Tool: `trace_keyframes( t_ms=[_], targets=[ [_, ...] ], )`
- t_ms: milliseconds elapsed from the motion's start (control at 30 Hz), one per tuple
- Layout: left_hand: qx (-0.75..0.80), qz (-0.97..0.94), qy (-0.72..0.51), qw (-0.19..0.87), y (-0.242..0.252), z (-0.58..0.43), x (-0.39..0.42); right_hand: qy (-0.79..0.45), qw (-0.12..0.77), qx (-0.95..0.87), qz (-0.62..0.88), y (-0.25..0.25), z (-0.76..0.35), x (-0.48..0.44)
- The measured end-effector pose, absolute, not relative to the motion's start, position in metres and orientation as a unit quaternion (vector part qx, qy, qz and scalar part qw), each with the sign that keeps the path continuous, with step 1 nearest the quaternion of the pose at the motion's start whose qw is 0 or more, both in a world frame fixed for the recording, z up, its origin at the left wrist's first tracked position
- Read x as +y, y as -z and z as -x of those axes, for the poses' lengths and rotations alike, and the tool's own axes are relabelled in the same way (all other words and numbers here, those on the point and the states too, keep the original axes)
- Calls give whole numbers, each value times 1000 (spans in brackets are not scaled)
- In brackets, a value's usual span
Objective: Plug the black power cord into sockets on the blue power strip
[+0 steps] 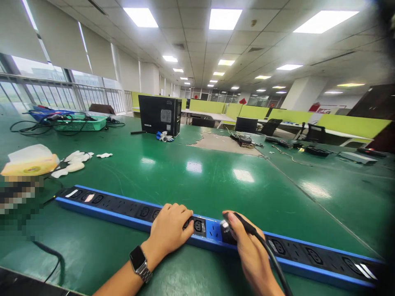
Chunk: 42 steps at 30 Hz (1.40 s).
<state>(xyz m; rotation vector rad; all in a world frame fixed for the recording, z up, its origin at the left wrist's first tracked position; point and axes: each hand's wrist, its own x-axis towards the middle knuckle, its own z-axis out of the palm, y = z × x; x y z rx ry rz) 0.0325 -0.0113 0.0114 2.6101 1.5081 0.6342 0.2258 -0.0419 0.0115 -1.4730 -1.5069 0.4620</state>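
Observation:
A long blue and black power strip [111, 203] with several sockets lies across the green table [191, 181] close to me. My left hand [171, 230], with a watch on the wrist, rests on top of the strip and presses it down near its middle. My right hand [249, 250] grips a black plug [227, 231] whose black cable [271, 261] runs back toward me. The plug sits at a socket just right of a blue section of the strip.
A black computer tower [159, 114] stands at the back centre. A green basket [83, 122] with cables sits far left. A tissue pack [31, 160] and white gloves [75, 160] lie at the left. Cables and devices [247, 140] lie at the right.

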Motion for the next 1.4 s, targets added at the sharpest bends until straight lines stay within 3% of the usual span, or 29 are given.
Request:
trace_keyframes(
  t_ms=[233, 433, 533, 700, 933, 1400],
  targets=[
    [389, -864, -309, 75, -11, -22, -22, -218, 412, -627, 625, -2, -202, -39],
    [314, -881, -353, -21, -6, -30, -39, -284, 365, -719, 520, -12, -212, -58],
    [323, -860, -391, -57, -9, -18, -38, -289, 350, -736, 502, -18, -231, -58],
    [512, -712, -479, -19, -4, 38, -32, -135, 394, -650, 635, -5, -271, -36],
    [561, -703, -435, 37, 9, 62, -32, -70, 319, -630, 705, 3, -271, -32],
    [469, -825, -306, 73, -1, 33, -23, -27, 313, -644, 698, 6, -268, -36]
  ],
)
